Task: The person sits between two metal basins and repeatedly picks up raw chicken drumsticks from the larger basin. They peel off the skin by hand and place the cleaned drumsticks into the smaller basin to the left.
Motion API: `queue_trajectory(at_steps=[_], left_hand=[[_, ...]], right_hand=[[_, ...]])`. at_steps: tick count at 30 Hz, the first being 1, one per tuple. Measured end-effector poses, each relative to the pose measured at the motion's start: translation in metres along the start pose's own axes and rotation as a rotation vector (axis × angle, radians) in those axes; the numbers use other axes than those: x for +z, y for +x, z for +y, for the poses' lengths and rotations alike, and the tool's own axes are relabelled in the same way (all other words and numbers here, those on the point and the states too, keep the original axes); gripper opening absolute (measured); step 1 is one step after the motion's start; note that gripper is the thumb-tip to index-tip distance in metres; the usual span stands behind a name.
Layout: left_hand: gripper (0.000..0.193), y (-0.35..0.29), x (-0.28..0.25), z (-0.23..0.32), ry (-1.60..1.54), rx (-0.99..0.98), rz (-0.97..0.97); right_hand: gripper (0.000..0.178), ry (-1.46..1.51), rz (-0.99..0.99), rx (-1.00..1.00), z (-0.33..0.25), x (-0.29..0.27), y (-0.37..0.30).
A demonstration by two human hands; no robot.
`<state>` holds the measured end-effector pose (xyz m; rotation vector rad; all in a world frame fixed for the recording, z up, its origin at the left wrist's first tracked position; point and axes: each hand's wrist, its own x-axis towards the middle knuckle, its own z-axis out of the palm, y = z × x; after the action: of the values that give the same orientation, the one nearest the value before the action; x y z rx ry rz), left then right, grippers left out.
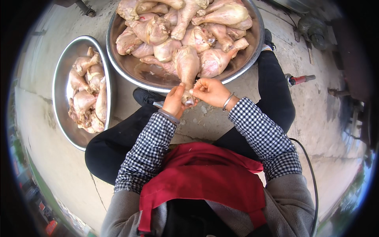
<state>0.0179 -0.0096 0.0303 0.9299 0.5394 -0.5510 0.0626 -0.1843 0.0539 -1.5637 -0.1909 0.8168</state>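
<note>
One raw poultry drumstick (187, 65) points its bone end toward me, its meaty end lying over the near side of a large metal basin (118, 67). My left hand (173, 100) is closed round that bone end from the left and below. From the right, my right hand (211, 92) pinches at the same end with thumb and forefinger; a small pale shred shows by the fingertips. Behind them, many raw drumsticks (152, 29) fill the basin in a heap. The left palm is partly hidden by the drumstick.
A smaller oval metal basin (63, 114) on the left holds several drumsticks (85, 100). My legs (276, 91) bend around the work on a concrete floor (327, 146) with pale scraps. To the right lie a red-handled tool (302, 79) and a black cable (312, 177).
</note>
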Motion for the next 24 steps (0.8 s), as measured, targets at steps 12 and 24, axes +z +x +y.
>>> queue_trajectory(at_steps=[12,24], left_hand=[[0.051,0.001,-0.011,0.006,-0.406,-0.106,-0.190],[0.031,0.005,0.017,0.012,0.072,-0.061,0.076]], right_hand=[[0.015,-0.895,-0.319,0.018,0.020,-0.023,-0.008],[0.035,-1.025,-0.404,-0.009,0.033,-0.008,-0.009]])
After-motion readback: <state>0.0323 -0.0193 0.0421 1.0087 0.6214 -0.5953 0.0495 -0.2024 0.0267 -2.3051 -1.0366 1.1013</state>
